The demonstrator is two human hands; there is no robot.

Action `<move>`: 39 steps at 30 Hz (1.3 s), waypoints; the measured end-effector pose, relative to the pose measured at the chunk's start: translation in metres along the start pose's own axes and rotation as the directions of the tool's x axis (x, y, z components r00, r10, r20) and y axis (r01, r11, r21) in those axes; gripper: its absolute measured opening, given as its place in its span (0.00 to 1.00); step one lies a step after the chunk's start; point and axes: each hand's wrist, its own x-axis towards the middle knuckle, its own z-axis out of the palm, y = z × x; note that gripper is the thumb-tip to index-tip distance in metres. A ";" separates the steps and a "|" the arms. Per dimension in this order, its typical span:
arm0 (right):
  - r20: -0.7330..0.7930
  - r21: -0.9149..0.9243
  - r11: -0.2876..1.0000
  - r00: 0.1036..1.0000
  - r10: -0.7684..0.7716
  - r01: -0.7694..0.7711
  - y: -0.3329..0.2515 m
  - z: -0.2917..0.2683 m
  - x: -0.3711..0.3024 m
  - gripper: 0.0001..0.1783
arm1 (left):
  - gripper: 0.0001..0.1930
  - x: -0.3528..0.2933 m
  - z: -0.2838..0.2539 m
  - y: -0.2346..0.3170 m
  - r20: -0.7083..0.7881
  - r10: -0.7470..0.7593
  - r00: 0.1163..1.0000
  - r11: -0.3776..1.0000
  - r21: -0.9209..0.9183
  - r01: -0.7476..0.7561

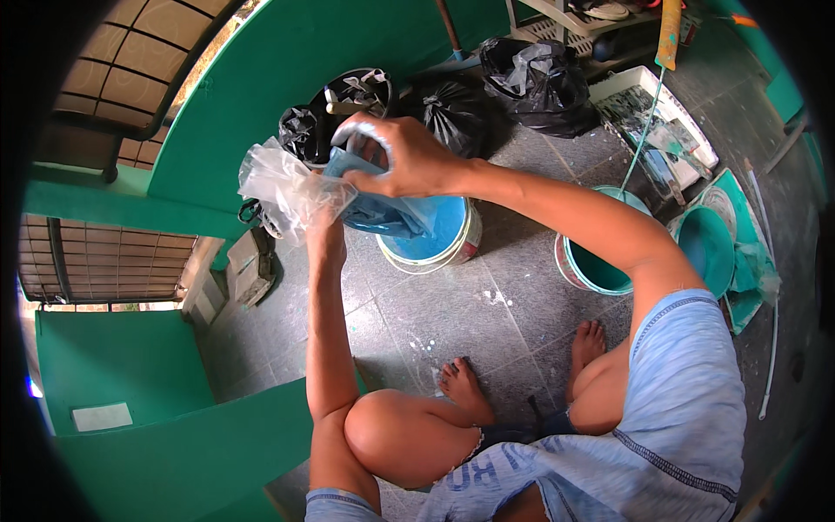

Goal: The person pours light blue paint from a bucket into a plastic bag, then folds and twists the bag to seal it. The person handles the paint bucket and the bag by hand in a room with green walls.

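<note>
A clear plastic bag (283, 187) smeared with blue paint (383, 217) hangs between my hands, above the left side of a white bucket (470, 235) that holds light blue paint. My left hand (325, 216) grips the bag from below; the crumpled film hides most of its fingers. Curved round the bag's blue part is my right hand (404, 155), its thumb against the film and its fingers coated with pale paint.
Black garbage bags (539, 87) line the green wall. To the right stand a bucket of green paint (600, 261), a teal tub (706, 248) and a white tray (696, 130) with paint-stained tools. A long-handled roller (668, 35) leans there. My bare feet (465, 387) rest on grey tiles.
</note>
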 end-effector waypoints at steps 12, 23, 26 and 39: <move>0.395 0.080 0.953 0.887 0.239 -0.293 0.041 0.015 -0.007 0.31 | 0.24 0.006 0.006 0.003 0.046 -0.069 0.997 0.996 -0.050 0.071; 0.338 -0.115 0.959 0.897 0.284 -0.260 0.017 0.010 -0.014 0.28 | 0.12 0.004 0.011 0.014 -0.069 -0.007 0.998 0.962 -0.273 -0.012; 0.401 -0.208 0.954 0.871 0.283 -0.214 0.028 0.013 -0.017 0.28 | 0.12 0.006 0.004 0.001 -0.038 0.029 0.999 0.955 -0.295 -0.039; 0.112 -0.052 0.984 0.979 0.173 -0.168 0.029 0.017 -0.020 0.28 | 0.13 0.002 0.009 0.009 0.009 0.017 1.000 0.991 -0.130 -0.015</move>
